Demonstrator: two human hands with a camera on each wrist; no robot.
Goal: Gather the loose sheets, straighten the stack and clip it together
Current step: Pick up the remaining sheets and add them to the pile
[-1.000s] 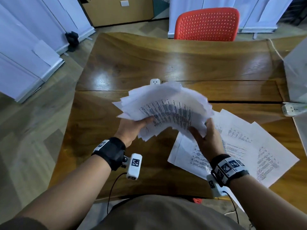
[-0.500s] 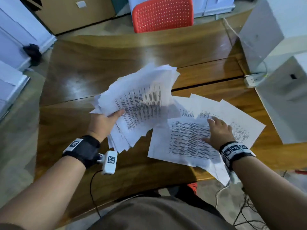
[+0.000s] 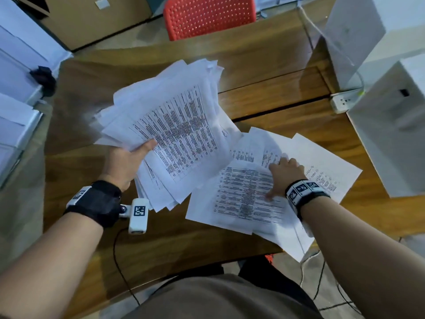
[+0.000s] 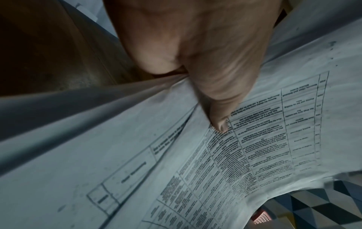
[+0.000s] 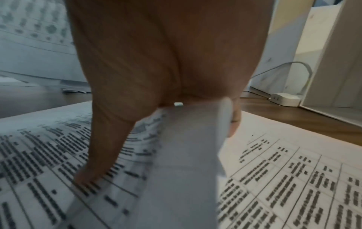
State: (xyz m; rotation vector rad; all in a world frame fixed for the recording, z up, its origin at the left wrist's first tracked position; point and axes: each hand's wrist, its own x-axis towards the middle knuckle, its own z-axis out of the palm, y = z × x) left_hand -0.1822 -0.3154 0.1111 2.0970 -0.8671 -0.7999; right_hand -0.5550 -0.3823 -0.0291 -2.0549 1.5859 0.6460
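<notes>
My left hand [image 3: 138,155] holds a fanned, uneven stack of printed sheets [image 3: 179,134] above the wooden table [image 3: 161,238], thumb on top and fingers hidden beneath. The left wrist view shows the thumb [image 4: 221,124] pressing on the top sheet [image 4: 254,147]. To the right, several loose printed sheets [image 3: 243,199] lie overlapping near the table's front edge, one hanging over it. My right hand [image 3: 282,171] is down on them. In the right wrist view the hand [image 5: 156,62] has a curled-up sheet edge [image 5: 188,155] caught between thumb and fingers, above the flat sheets [image 5: 284,178]. No clip is in sight.
White boxes [image 3: 391,134] stand on the table's right side, with a white power strip [image 3: 342,101] and cable beside them. A red chair [image 3: 207,17] is behind the table. White cabinets [image 3: 16,88] line the left wall.
My right hand has left the fanned stack, dropped onto the loose sheets at the right and caught one sheet's edge. The left hand keeps the stack, now tilted further away.
</notes>
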